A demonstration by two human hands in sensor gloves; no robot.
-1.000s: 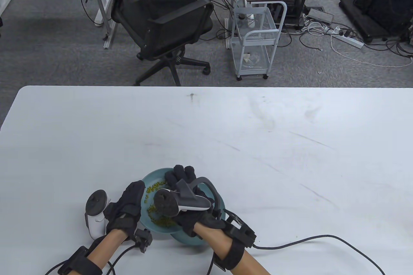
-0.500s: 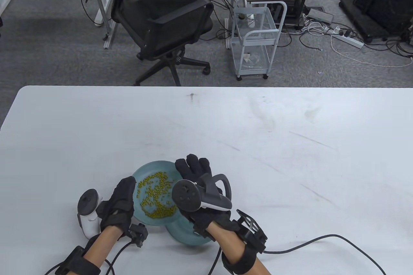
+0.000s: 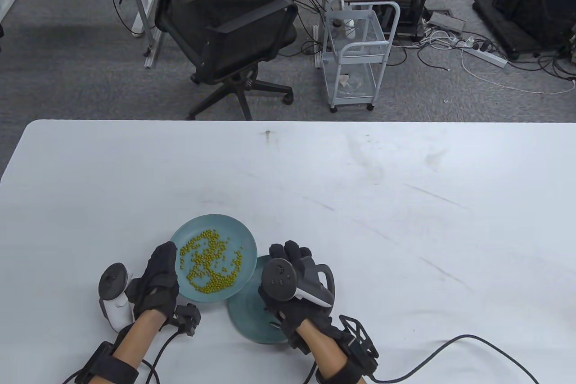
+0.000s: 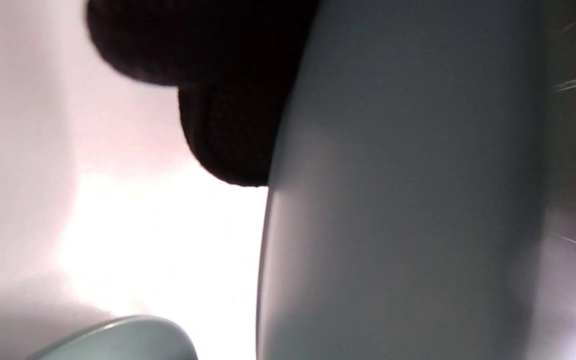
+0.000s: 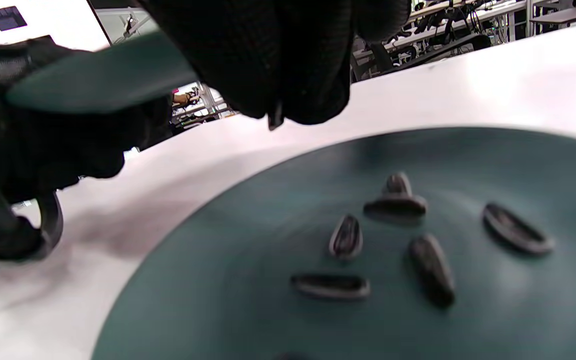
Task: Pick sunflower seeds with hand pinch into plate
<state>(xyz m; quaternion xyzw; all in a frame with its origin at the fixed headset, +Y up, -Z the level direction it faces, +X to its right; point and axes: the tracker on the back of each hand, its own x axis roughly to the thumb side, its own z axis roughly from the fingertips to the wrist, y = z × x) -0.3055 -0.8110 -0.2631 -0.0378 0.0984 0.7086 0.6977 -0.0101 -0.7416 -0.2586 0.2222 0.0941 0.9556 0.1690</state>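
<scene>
Left hand gripping the near-left rim of a teal plate, thumb lying along the edge; plate lifted off the white tabletop and carrying a scatter of small yellow-green beads. From the left wrist view, only the pale underside of this raised plate and dark gloved fingers pressed against it. Second, darker teal plate flat on the tabletop, partly tucked under the raised one and partly hidden by the right hand. Right hand hovering over that lower plate, fingers bunched together pointing down in the right wrist view; impossible to tell whether a seed sits pinched between the tips. Sunflower seeds, five or so dark striped ones, lying loose on the lower plate just below the fingertips. Grey-and-white tracker strapped on the back of the right hand, another on the left. Cable trailing from the right wrist across the tabletop. Office chair and small white cart on the floor beyond the far edge.
</scene>
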